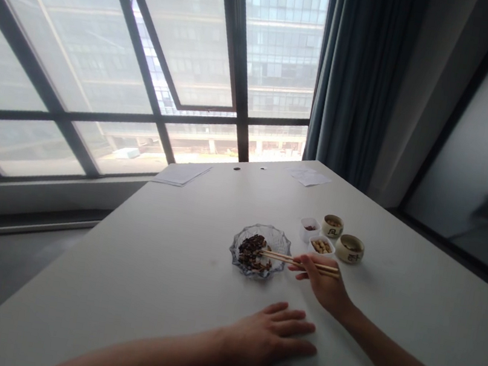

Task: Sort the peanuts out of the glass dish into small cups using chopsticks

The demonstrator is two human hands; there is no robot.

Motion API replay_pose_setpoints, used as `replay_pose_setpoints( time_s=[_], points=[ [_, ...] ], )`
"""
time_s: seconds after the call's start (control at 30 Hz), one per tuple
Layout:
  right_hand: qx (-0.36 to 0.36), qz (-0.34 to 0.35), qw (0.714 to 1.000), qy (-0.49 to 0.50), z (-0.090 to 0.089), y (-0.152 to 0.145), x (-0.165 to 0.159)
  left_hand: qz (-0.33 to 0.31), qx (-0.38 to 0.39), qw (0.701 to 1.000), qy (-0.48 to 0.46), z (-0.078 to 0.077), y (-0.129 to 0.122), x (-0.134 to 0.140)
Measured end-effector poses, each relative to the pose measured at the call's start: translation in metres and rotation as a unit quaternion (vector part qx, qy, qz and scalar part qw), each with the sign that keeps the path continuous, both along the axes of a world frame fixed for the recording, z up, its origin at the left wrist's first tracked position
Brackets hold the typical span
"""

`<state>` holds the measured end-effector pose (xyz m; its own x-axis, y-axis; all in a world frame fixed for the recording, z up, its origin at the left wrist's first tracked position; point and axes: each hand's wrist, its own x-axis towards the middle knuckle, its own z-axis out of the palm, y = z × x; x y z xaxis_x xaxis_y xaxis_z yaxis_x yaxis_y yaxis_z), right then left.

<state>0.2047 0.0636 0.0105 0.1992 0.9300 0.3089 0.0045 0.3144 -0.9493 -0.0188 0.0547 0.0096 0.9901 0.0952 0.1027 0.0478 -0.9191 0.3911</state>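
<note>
My right hand [321, 280] grips a pair of wooden chopsticks [279, 256]. Their tips reach into a clear glass bowl [236, 262] with a scalloped rim, among small dark brown dried pieces [253, 247] heaped inside. Whether the tips pinch a piece is too small to tell. Palm down on the white table, my left hand [268, 345] lies with its fingers spread, nearer to me than the bowl, and holds nothing. Just beyond my right hand stands a small white tub [329, 245] of tan pieces. A second white tub [309, 230] behind it holds a few dark reddish bits.
Two cream ceramic cups with dark characters, one farther back [332, 227] and one nearer [350, 249], stand right of the tubs. Papers lie at the far left [183, 174] and far right [311, 178] of the white table [156, 280]. Windows and a dark curtain [355, 83] rise behind.
</note>
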Motion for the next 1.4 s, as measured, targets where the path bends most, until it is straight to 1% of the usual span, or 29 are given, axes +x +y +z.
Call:
replay_pose_setpoints(
  time_s=[0.2,0.43,0.53,0.63,0.73,0.8,0.9,0.97,1.07,1.17,1.4],
  points=[
    [-0.009,-0.033,0.999,0.026,0.002,0.001,0.000,-0.003,0.002,1.000,0.002,0.005,-0.001,-0.001],
    [-0.008,-0.058,0.997,0.040,0.002,0.002,-0.001,-0.002,0.007,1.000,0.003,0.005,-0.001,-0.001],
    [-0.003,-0.073,0.996,0.043,0.007,0.001,-0.001,-0.001,0.008,1.000,0.005,0.006,-0.001,-0.001],
    [0.008,-0.102,0.994,0.044,0.020,-0.002,0.004,0.000,0.005,1.000,0.003,0.005,-0.001,-0.001],
    [0.029,-0.144,0.988,0.045,0.042,-0.009,0.021,-0.001,0.000,1.000,-0.001,0.002,0.000,0.000],
    [0.054,-0.190,0.980,0.032,0.059,-0.015,0.040,-0.002,-0.001,1.000,-0.004,0.000,0.001,0.000],
    [0.090,-0.289,0.953,-0.015,0.081,-0.026,0.072,-0.004,-0.001,1.000,-0.002,-0.002,0.001,0.000],
    [0.101,-0.340,0.934,-0.039,0.090,-0.031,0.093,-0.004,-0.002,1.000,-0.002,-0.001,0.001,0.000],
    [0.062,-0.396,0.914,-0.068,0.094,-0.036,0.115,-0.004,-0.005,1.000,-0.003,0.000,0.001,0.000],
    [0.015,-0.415,0.907,-0.071,0.092,-0.036,0.127,-0.003,-0.008,1.000,-0.005,-0.001,0.001,0.001],
    [0.017,-0.421,0.902,-0.087,0.090,-0.033,0.128,-0.010,-0.004,1.000,0.015,0.000,0.003,0.003]
  ],
)
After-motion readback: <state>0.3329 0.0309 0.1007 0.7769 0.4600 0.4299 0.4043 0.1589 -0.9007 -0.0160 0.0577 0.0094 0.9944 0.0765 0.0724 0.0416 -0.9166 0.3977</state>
